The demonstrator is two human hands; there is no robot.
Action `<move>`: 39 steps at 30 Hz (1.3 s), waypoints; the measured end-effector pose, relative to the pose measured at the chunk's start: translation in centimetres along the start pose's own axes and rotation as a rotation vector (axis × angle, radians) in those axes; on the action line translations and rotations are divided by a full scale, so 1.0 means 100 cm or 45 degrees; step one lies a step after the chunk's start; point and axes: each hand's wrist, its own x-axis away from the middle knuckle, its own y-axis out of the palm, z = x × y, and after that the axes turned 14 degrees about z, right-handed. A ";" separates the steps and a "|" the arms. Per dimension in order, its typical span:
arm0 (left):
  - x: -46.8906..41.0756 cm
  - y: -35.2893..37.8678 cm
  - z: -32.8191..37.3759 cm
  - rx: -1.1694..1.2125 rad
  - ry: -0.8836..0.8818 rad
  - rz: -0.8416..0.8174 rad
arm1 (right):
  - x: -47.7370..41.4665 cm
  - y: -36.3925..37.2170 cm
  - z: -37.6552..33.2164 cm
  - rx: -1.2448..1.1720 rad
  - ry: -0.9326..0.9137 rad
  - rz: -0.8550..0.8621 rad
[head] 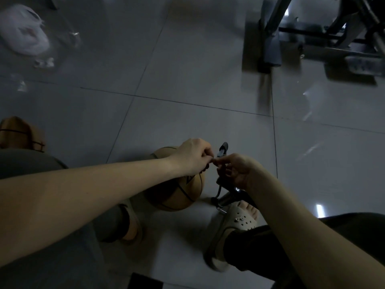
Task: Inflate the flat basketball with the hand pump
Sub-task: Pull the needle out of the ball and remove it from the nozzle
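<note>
We look down on a dim tiled floor [187, 59], where the basketball [177, 197] sits between the person's two feet, partly hidden under the left forearm. The left hand [191, 157] hangs just above the ball with its fingers curled tight, pinching a small dark piece [205, 168] that we cannot make out. The right hand [235, 172] meets it fingertip to fingertip, its fingers curled narrowly about the black hose [218, 188], whose grey nozzle head [222, 149] sticks up just beyond the knuckles. The hose runs down to the hand pump [228, 198], whose silvery barrel lies just right of the ball and touches the toe of a pale clog [237, 220] on the right foot. We cannot tell whether the hose end touches the ball. A second brown ball [18, 132] lies well apart at the left edge, a white plastic bag [23, 32] lies far off at the upper left, and a dark metal frame [312, 32] stands at the upper right
</note>
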 end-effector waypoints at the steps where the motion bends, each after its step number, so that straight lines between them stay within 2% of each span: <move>1: 0.000 0.000 -0.001 0.076 -0.065 -0.017 | 0.001 0.001 0.000 0.017 -0.056 0.043; 4: -0.004 -0.002 -0.006 0.253 -0.239 0.042 | 0.005 0.001 -0.001 0.111 -0.253 0.136; 6: -0.008 -0.003 -0.008 0.347 -0.318 0.104 | 0.008 -0.001 -0.003 0.359 -0.459 0.177; 8: -0.013 -0.003 -0.011 0.359 -0.321 0.138 | 0.008 -0.001 -0.005 0.639 -0.680 0.213; 11: -0.016 0.002 -0.014 0.358 -0.327 0.137 | 0.006 0.000 -0.008 0.761 -0.781 0.241; 18: -0.010 0.007 -0.009 0.456 -0.296 -0.041 | 0.008 -0.001 -0.011 0.491 -0.670 0.287; 21: -0.008 0.003 -0.010 0.387 -0.239 -0.077 | 0.008 0.000 -0.015 0.379 -0.633 0.280; 25: -0.006 0.003 -0.009 0.199 -0.054 0.067 | 0.009 -0.002 -0.017 0.295 -0.570 0.250; 32: -0.008 0.006 -0.007 0.054 0.183 0.391 | 0.008 -0.007 -0.021 0.199 -0.443 0.186; 35: -0.010 0.007 -0.006 0.035 0.328 0.384 | 0.006 -0.009 -0.022 0.196 -0.344 0.127; 39: -0.012 0.008 -0.005 0.061 0.385 0.357 | 0.004 -0.012 -0.022 0.162 -0.304 0.085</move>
